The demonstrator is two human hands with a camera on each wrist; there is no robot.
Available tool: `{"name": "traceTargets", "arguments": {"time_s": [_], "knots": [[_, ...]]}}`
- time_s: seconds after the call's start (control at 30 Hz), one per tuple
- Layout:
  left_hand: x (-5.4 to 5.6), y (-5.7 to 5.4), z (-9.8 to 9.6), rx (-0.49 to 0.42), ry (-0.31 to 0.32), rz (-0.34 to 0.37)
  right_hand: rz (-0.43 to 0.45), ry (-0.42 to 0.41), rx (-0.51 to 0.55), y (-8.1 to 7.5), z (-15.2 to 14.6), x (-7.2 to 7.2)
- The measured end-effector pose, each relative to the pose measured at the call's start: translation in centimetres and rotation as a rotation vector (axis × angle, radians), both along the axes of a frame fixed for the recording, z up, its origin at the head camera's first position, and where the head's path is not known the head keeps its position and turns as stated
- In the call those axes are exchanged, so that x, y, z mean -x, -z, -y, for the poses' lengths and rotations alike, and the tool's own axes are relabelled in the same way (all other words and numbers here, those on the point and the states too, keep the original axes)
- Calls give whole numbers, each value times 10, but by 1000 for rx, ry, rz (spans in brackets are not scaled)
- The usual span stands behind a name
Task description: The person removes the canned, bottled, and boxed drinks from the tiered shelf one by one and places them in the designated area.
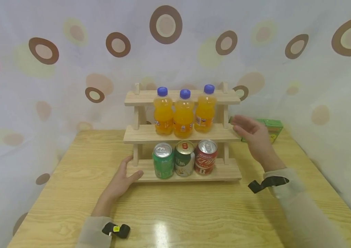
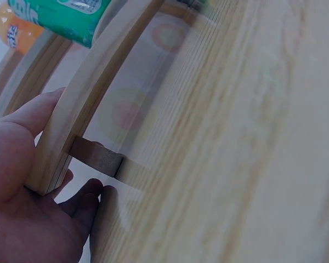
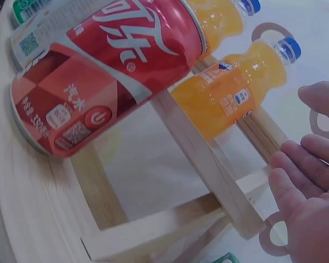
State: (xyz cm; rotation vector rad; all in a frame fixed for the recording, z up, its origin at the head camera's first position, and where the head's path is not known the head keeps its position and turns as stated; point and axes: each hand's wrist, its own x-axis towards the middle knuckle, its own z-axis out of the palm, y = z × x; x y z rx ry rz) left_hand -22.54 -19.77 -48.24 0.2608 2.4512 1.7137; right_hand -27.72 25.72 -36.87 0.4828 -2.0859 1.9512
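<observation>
A three-tier wooden display rack (image 1: 231, 168) stands on the table. My left hand (image 1: 123, 179) grips the left end of its bottom board; in the left wrist view the thumb (image 2: 41, 109) lies over the board and the fingers curl beneath. My right hand (image 1: 253, 137) is beside the right end of the middle board, fingers extended and holding nothing. Orange soda bottles (image 1: 204, 113) with blue caps stand in a group on the middle board. On the bottom board sit a green can (image 1: 163, 162), a dark green and white can (image 1: 184, 160) and a red cola can (image 3: 115, 71).
Behind my right hand, a green box (image 1: 273, 127) lies on the wood-grain table (image 1: 194, 213). A white curtain (image 1: 194, 62) with brown rings hangs close behind the rack and along both sides. The top board (image 1: 144, 99) rises behind the bottles.
</observation>
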Motion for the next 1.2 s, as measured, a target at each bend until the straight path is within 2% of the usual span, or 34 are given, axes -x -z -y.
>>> {"name": "traceTargets", "arguments": {"time_s": [0.13,0.4,0.6,0.7,0.9,1.0,1.1,1.2], "knots": [[0,0,0,5,-3,-5,11,-16,32,2,8,1],[2,2,0,18,-4,-12,2,10,-24,3,22,7],[2,3,-1,4,-13,11,-8,11,-39,-1,32,11],[-1,-3,-3,11,-22,38,-14,13,-39,-3,37,13],[-11,-29,-9,19,-14,78,-16,7,-50,-6,44,18],[-14,-36,-11,30,-6,77,-10,0,-53,-8,47,21],[-13,-33,-10,24,-7,74,-4,-8,-48,-9,51,24],[-8,-21,-7,21,-11,60,-3,-2,-54,-10,54,27]]}}
